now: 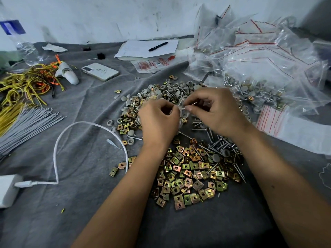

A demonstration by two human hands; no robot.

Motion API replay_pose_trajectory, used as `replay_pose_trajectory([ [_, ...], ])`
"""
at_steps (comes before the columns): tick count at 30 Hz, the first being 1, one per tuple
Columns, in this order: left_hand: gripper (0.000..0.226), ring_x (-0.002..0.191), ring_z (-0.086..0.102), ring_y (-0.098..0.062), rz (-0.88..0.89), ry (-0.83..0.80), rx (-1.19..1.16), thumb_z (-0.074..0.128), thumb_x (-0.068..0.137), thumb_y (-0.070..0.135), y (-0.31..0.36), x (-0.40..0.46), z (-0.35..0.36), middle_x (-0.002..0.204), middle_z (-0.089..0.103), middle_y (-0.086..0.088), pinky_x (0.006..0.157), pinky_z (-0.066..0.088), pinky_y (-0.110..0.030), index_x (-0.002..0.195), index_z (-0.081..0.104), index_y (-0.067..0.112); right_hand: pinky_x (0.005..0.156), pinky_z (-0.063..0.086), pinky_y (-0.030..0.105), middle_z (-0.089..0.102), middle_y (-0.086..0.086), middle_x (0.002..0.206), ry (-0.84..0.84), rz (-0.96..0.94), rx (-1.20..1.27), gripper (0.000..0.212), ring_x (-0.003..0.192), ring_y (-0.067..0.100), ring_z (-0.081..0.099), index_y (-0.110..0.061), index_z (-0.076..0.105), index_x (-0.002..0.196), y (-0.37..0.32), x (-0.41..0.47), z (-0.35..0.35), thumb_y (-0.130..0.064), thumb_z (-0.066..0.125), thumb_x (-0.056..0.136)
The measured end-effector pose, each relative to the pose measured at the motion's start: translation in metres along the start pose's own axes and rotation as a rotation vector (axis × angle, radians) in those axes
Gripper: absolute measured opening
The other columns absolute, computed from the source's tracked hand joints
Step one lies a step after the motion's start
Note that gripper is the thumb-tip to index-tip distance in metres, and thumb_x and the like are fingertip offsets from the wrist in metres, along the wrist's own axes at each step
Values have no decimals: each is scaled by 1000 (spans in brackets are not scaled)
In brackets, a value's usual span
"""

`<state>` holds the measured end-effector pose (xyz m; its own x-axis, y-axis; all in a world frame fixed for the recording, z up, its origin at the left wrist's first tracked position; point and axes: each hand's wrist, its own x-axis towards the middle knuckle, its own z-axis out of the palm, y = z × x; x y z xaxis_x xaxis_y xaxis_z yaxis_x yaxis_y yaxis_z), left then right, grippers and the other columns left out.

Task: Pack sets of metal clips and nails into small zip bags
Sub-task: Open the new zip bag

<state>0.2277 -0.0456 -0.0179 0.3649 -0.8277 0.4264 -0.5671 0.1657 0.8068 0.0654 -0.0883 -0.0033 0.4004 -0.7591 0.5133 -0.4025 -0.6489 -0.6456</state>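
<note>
A grey cloth (80, 108) covers the table and runs back to a scuffed white wall (107, 15), and your stock is laid out so everything sits within a short reach. The metal clips (189, 176) lie in a loose heap at 6 o'clock from your hands, directly under your forearms. The nails (218, 145) are scattered just beside them toward 4 o'clock, and a mixed pile of grey caps (168, 90) spreads at 12 o'clock. Filled zip bags (259, 68) are heaped out of the way at 2 o'clock, and a flat stack of empty bags (270, 119) waits at 3 o'clock, probably so your right hand can draw one without crossing over.

Both hands meet above the piles, backs up, wrists slightly bent inward. Your left hand (158, 120) has its fingers curled in a grip on a small clear zip bag (180, 113), which hangs between the hands and looks to be held up by its mouth. Your right hand (215, 110) pinches at the same bag's top edge with thumb and forefinger, with a nail apparently in that pinch; whether it is feeding the nail in or pressing the seal, you cannot tell from here
</note>
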Motion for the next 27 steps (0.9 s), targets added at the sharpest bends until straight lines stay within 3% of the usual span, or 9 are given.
replay_pose_trajectory([
  [5, 10, 72, 68, -19, 4, -26, -1, 74, 87, 12, 2, 0, 0, 72, 73, 1, 72, 57, -43, 81, 82, 11, 71, 62, 34, 75, -8, 86, -46, 76, -34, 24, 75, 6, 72, -17, 75, 102, 4, 0, 4, -7, 84, 82],
  [8, 11, 72, 68, -17, -16, -12, -9, 74, 87, 13, 2, 0, 0, 71, 72, 2, 72, 57, -42, 79, 82, 12, 65, 58, 24, 76, -7, 84, 2, 110, 10, 27, 70, 3, 71, -12, 70, 100, 6, 0, 4, -7, 86, 79],
  [15, 14, 64, 69, -17, -56, 4, -33, 72, 88, 13, 2, 0, -2, 66, 71, 3, 68, 59, -39, 77, 80, 13, 65, 58, 23, 72, -4, 79, 107, 130, -15, 14, 71, 12, 70, -14, 71, 90, 10, 2, -7, -14, 83, 84],
  [19, 18, 64, 70, -18, -88, 17, -48, 71, 88, 12, 0, 1, -1, 65, 71, 4, 66, 60, -39, 73, 78, 17, 62, 45, 9, 68, -14, 80, -115, 193, -199, 8, 71, -2, 64, -24, 75, 86, 19, 1, -22, -29, 81, 86],
  [23, 27, 64, 66, -7, -100, 128, -67, 72, 88, 11, -1, 3, -3, 66, 68, 12, 62, 52, -26, 68, 71, 30, 66, 41, 2, 65, -17, 91, -397, 253, -237, 14, 86, -7, 60, -34, 75, 89, 24, -2, -31, -29, 86, 82],
  [27, 31, 65, 67, -8, -116, 107, -102, 73, 89, 11, -1, 3, -2, 66, 69, 13, 63, 56, -29, 66, 69, 32, 72, 43, 15, 60, -16, 95, -465, 285, -217, 13, 88, -10, 56, -34, 73, 88, 22, -1, -32, -31, 84, 82],
])
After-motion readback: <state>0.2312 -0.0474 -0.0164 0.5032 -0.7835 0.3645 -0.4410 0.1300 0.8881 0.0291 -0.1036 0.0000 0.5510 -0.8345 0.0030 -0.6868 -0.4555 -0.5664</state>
